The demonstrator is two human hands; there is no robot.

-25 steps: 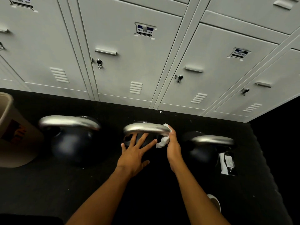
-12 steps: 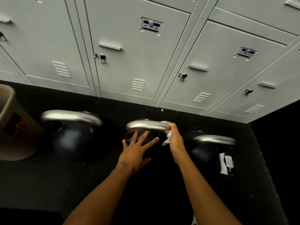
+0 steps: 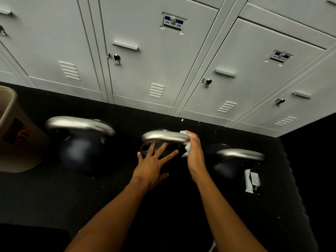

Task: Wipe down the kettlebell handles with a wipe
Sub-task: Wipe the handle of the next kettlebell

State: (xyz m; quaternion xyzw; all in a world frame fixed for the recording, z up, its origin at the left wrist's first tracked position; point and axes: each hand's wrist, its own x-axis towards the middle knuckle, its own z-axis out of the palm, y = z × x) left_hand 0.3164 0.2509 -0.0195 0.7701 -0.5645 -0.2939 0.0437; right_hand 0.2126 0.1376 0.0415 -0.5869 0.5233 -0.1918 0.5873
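Observation:
Three dark kettlebells with silver handles stand in a row on the black floor. The middle kettlebell's handle (image 3: 163,137) has my right hand (image 3: 194,153) wrapped around its right end, pressing a white wipe (image 3: 187,149) against the metal. My left hand (image 3: 154,162) lies flat with fingers spread on the middle kettlebell's dark body, just below the handle. The large left kettlebell (image 3: 80,135) and the right kettlebell (image 3: 236,159) stand untouched on either side.
Grey lockers (image 3: 163,60) form a wall right behind the kettlebells. A beige bin (image 3: 16,135) stands at the far left. A small packet with white labels (image 3: 251,180) lies beside the right kettlebell. The black mat's edge runs down the right side.
My right hand with the wipe stays at the handle's right end, shifted slightly up around it. The left hand keeps its place on the body. The view has tilted a little.

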